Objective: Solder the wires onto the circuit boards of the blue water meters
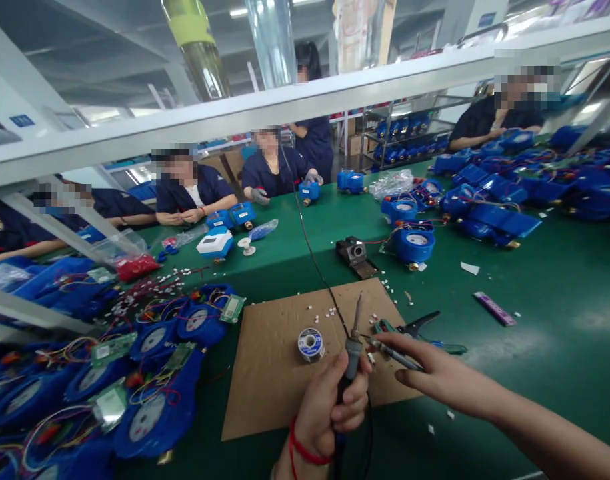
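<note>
My left hand (335,407) is closed round the dark handle of a soldering iron (353,333), whose tip points up and away over a sheet of brown cardboard (279,373). A red string circles that wrist. My right hand (435,373) reaches in from the right, fingers stretched flat over the cardboard's right edge, on or just above a thin metal tool (397,358) and next to green-handled pliers (415,328). Whether it grips the thin tool is unclear. A spool of solder wire (311,344) lies on the cardboard to the left of the iron.
Several blue meter bodies with coloured wires and green circuit boards (149,360) crowd the left side. More blue meters (415,243) and a black iron stand (355,255) sit farther back on the green bench (545,320). A purple strip (495,309) lies to the right. Other people in dark uniforms work across the bench.
</note>
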The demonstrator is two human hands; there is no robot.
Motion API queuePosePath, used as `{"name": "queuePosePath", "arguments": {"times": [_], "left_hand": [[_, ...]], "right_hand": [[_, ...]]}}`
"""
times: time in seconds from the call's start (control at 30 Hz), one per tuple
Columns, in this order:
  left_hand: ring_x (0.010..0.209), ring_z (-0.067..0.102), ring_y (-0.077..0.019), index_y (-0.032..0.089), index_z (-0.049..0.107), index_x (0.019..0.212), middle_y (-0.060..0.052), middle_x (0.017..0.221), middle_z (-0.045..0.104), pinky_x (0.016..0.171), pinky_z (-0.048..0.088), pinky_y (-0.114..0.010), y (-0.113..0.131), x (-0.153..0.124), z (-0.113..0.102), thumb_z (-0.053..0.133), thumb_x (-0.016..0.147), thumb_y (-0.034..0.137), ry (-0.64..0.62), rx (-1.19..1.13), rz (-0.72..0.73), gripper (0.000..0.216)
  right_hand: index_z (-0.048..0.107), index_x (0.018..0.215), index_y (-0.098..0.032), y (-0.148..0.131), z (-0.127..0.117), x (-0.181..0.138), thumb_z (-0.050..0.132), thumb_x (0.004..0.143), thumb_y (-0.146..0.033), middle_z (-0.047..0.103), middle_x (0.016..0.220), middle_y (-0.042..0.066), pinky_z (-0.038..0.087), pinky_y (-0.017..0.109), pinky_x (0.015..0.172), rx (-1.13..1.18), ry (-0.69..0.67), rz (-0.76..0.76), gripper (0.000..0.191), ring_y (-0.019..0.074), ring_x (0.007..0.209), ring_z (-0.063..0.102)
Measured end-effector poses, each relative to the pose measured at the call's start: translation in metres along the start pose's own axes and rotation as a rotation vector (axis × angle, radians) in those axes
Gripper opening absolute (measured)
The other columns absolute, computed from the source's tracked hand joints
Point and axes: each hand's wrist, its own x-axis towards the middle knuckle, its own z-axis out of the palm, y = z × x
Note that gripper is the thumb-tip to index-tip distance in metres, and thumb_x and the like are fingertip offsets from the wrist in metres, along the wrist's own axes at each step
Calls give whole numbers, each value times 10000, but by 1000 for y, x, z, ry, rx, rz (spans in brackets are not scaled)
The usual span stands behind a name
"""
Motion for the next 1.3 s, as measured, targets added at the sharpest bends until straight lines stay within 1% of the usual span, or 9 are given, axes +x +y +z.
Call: {"name": "queuePosePath", "arguments": {"times": [0.23, 0.47, 0.6, 0.67, 0.73, 0.87, 1.0, 1.13, 1.3], "left_hand": [[304, 84, -4, 121, 586, 968, 105, 493, 378, 274, 141, -105, -11, 3, 11, 545, 918, 461, -60, -61, -52, 346], [294, 80, -4, 116, 592, 966, 100, 487, 394, 263, 140, -96, -17, 8, 21, 519, 935, 448, -127, -111, -121, 342], [290, 65, -2, 110, 582, 958, 99, 491, 402, 258, 133, -92, -20, 10, 22, 500, 946, 440, -166, -156, -168, 340], [291, 59, 0, 108, 575, 958, 97, 498, 408, 257, 133, -90, -23, 12, 21, 491, 951, 431, -177, -174, -202, 334], [290, 57, -1, 112, 569, 958, 97, 502, 412, 257, 132, -90, -26, 14, 20, 483, 955, 423, -189, -183, -225, 323], [287, 58, 0, 116, 563, 951, 97, 503, 420, 258, 137, -90, -29, 16, 20, 473, 961, 416, -183, -196, -207, 313], [278, 57, 4, 111, 561, 938, 97, 493, 418, 253, 139, -88, -29, 17, 22, 480, 958, 413, -182, -217, -206, 313], [274, 42, 8, 118, 557, 911, 102, 477, 406, 249, 125, -85, -29, 17, 24, 490, 953, 421, -171, -207, -211, 313], [258, 33, 19, 117, 558, 895, 106, 465, 404, 240, 118, -77, -31, 18, 25, 490, 956, 406, -179, -238, -200, 303]], "right_hand": [[469, 1406, -162, 6, -4, -11, 522, 769, -218, 465, 1460, 99, 257, 480, 1159, 25, 26, -64, 641, 286, 1355, 416], [461, 1408, -143, 11, -10, -21, 503, 771, -215, 455, 1465, 109, 241, 492, 1160, 51, 8, -94, 642, 284, 1361, 405], [474, 1399, -134, 12, -14, -27, 501, 778, -227, 459, 1461, 118, 248, 500, 1155, 57, -20, -117, 629, 292, 1358, 407], [491, 1386, -128, 13, -15, -28, 493, 781, -216, 458, 1461, 126, 254, 496, 1153, 51, -11, -147, 611, 294, 1358, 406], [492, 1388, -132, 14, -15, -29, 483, 780, -192, 444, 1472, 124, 235, 493, 1161, 33, 8, -176, 612, 287, 1376, 381], [446, 1428, -165, 18, -15, -29, 476, 773, -157, 400, 1506, 93, 162, 500, 1180, 17, 3, -202, 656, 270, 1424, 293], [385, 1468, -201, 21, -19, -30, 463, 776, -145, 351, 1537, 52, 135, 512, 1180, 39, -34, -199, 699, 266, 1443, 246], [387, 1467, -208, 22, -22, -30, 460, 777, -146, 332, 1547, 48, 126, 511, 1179, 59, -58, -218, 696, 267, 1442, 245], [390, 1464, -228, 24, -23, -28, 459, 781, -147, 362, 1532, 40, 136, 495, 1180, 62, -67, -235, 691, 254, 1434, 268]]}}
